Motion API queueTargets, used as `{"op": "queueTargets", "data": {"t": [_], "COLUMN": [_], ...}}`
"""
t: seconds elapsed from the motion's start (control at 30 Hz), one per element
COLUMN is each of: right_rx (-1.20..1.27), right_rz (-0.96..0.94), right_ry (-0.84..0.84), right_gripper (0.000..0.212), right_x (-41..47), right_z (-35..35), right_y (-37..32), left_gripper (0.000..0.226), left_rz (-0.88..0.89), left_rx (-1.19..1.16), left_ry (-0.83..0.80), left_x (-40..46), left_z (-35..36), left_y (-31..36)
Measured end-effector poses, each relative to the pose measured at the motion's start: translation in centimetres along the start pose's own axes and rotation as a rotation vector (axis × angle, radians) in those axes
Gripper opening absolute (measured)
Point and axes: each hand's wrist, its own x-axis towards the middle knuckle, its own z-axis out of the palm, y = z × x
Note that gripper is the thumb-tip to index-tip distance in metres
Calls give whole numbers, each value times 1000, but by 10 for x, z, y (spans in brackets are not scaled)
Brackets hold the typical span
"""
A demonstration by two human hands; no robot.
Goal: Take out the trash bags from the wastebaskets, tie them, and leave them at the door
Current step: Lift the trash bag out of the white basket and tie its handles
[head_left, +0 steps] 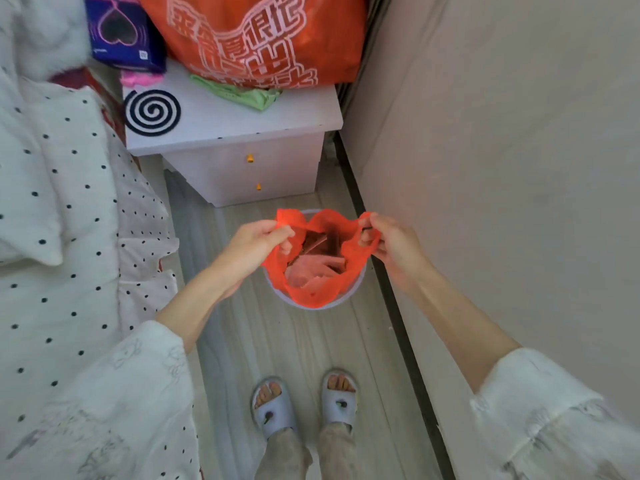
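An orange-red trash bag (313, 289) sits in a small white wastebasket (356, 287) on the floor ahead of my feet. The bag's mouth is open and shows pink and brown scraps inside. My left hand (258, 245) pinches the bag's left handle at its rim. My right hand (389, 244) pinches the right handle. Both handles are pulled up and apart above the basket. The basket's lower wall is mostly hidden behind the bag.
A white nightstand (239, 133) stands just beyond the basket, carrying a big orange shopping bag (259, 36), a green cloth, a black spiral coil (152, 112) and a purple box (121, 29). A dotted white bedcover (62, 220) lies left. A beige wall (502, 168) runs along the right.
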Motion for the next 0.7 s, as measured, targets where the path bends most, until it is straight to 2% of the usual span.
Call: {"op": "queueTargets", "data": {"t": [0.1,0.27,0.47,0.57,0.63,0.7], "right_rx": [15,-45,-306,-213,-206,-220], "right_rz": [-41,-79,-160,-190,-193,-168], "right_ry": [-12,-31,-70,-28,-59,-75], "right_gripper": [29,28,30,32,31,31], "right_x": [-22,-58,-99,-109,-115,-122], "right_z": [-1,-2,-1,6,11,15], "right_y": [-20,-56,-86,-100,-103,-102], "left_gripper": [13,12,16,16,14,14], "left_rz": [14,49,35,41,65,75], "left_rx": [-7,-154,-127,-280,-213,-178], "left_ry": [-3,92,87,165,67,87], "left_x": [-28,-61,-95,-105,-113,-118], "left_z": [3,-5,-21,-30,-31,-32], "left_y": [15,45,84,97,104,107]}}
